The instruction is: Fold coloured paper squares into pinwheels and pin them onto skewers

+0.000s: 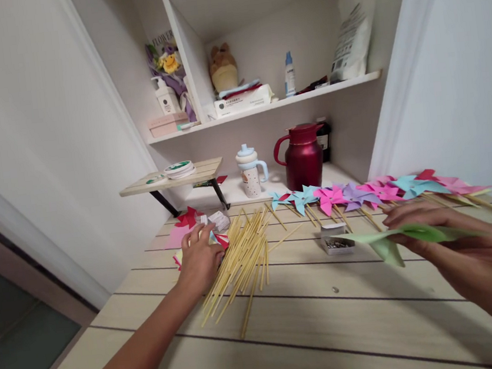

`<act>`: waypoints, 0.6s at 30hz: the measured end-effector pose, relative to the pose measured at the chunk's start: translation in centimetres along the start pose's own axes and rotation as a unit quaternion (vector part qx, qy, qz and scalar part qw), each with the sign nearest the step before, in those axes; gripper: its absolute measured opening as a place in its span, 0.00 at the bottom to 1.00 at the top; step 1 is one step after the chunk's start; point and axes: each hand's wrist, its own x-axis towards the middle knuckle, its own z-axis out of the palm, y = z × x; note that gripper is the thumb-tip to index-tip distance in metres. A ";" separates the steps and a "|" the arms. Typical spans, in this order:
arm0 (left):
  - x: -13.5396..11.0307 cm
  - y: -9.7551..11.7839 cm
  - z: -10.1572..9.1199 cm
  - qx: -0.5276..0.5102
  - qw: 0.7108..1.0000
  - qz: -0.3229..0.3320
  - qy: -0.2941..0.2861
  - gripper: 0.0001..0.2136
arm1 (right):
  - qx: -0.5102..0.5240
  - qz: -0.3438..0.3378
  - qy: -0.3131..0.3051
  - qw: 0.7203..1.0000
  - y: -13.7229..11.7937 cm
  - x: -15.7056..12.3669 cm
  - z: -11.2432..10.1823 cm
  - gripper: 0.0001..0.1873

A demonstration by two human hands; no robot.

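Observation:
My right hand (463, 260) is closed on a light green paper pinwheel (386, 248), pinching its folded paper above the table's right side. Over on the left, my left hand (201, 257) reaches down with bent fingers into a small pile of coloured paper (178, 260). Its fingertips are hidden, so what they pinch, if anything, does not show. Beside that hand lies a loose heap of thin wooden sticks (240, 256). Between my hands stands an open small box (337, 240) of little metal pieces. A single metal piece (335, 290) lies in front of it.
A row of finished pinwheels on sticks, among them a pink pinwheel (331, 198), lies along the table's back right. Behind stand a red jug (303, 157) and a handled cup (251, 175). A small raised stand (206, 170) is at back left, below white shelves (324, 91).

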 end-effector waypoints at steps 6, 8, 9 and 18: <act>0.1 1.3 1.1 0.027 0.999 -0.017 -0.008 0.09 | 0.011 -0.002 -0.001 1.000 -0.1 0.1 0.0 0.01; 0.2 1.6 1.5 0.031 0.999 -0.015 -0.011 0.08 | 0.014 -0.005 -0.002 1.000 -0.2 0.1 0.0 0.01; 0.3 1.7 1.8 0.030 0.999 -0.013 -0.013 0.08 | 0.014 -0.008 -0.003 1.000 -0.3 0.2 0.0 0.01; 0.5 2.2 3.0 0.009 0.996 -0.085 -0.016 0.08 | 0.016 -0.008 -0.019 1.000 0.0 0.0 -0.1 0.01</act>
